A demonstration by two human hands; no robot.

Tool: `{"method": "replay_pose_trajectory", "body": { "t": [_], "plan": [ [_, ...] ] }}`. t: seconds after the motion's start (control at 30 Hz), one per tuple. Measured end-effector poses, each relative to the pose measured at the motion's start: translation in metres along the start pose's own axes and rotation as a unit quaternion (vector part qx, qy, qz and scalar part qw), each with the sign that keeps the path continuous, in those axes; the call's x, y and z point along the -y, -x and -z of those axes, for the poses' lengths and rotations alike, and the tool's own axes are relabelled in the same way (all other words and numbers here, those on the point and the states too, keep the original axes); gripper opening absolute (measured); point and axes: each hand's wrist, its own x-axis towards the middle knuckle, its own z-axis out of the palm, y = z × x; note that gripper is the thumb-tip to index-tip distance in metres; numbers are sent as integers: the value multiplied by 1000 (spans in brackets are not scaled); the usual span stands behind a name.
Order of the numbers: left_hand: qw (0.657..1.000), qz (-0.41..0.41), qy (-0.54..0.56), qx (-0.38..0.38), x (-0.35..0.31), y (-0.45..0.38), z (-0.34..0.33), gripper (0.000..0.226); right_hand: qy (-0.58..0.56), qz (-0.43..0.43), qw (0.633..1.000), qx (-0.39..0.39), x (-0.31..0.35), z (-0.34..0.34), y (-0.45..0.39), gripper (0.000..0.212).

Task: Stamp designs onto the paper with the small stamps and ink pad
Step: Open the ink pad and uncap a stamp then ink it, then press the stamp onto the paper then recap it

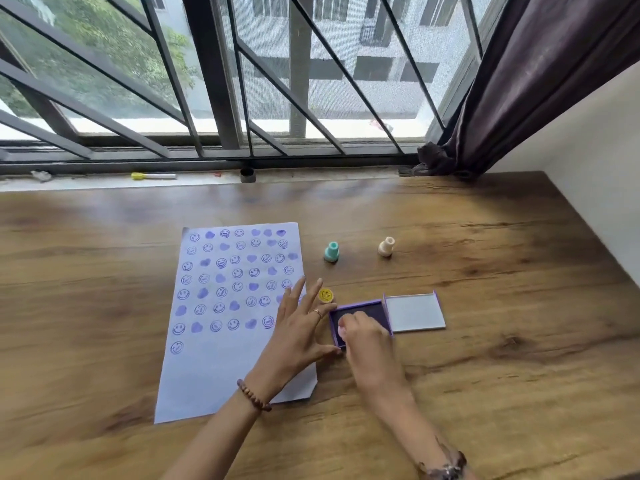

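On right-hand side of paper [221, 306], right hand [363, 337] pinches a stamp, likely light and rigid, onto ink pad [360, 311]; left hand [298, 327], fingers spread, steadies the pad's near-left edge

Bare forearms; brown bead bracelet [254, 396] on left wrist, ring [317, 312], right-wrist bracelet [445, 466].
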Motion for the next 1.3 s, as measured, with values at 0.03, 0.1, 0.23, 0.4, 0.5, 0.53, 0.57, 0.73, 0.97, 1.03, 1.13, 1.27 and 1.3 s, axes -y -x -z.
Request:
{"method": "replay_pose_trajectory", "body": {
  "t": [0.03, 0.1, 0.23, 0.4, 0.5, 0.53, 0.57, 0.73, 0.97, 1.03, 1.13, 1.27, 1.3],
  "plan": [
    [1000, -3, -8, 4, -1, 0, 1, 68, -24, -11, 999, 27, -2, 3, -6, 6],
    [1000, -1, -18, 15, -4, -1, 3, 67, -61, -44, 996, 56, -4, 12, -17, 15],
    [996, 40, -39, 74, -13, 3, 5, 73, -23, -43, 991, 127, 2, 25, -33, 20],
    [997, 61, -6, 38, 10, 40, 29, 81, -59, -86, 990, 94, 15, 25, -17, 14],
    [995, 77, -56, -18, 60, 74, 68, 81, -160, -105, 982, -12, 56, 13, -1, 7],
    [993, 85, -74, -24, 78, 85, 82, 82, -212, -99, 971, -46, 76, 7, 5, 4],
    [992, 94, -77, -18, 93, 94, 96, 83, -258, -91, 959, -71, 96, -1, 10, 4],
    [992, 70, -53, 86, 143, 115, 133, 102, -312, -66, 942, -109, 174, -47, 25, 5],
    [987, 46, -57, 141, 156, 124, 129, 96, -223, -89, 964, -111, 211, -73, 17, 11],
    [988, 42, -48, 141, 157, 124, 129, 95, -178, -88, 974, -108, 214, -74, 14, 14],
    [989, 43, -39, 135, 158, 126, 127, 95, -119, -82, 985, -95, 217, -75, 12, 18],
    [991, 39, -33, 126, 158, 127, 126, 96, -58, -56, 994, -74, 221, -75, 8, 20],
    [992, 38, -33, 120, 159, 128, 126, 96, -51, -51, 995, -68, 221, -74, 6, 19]
  ]
}}
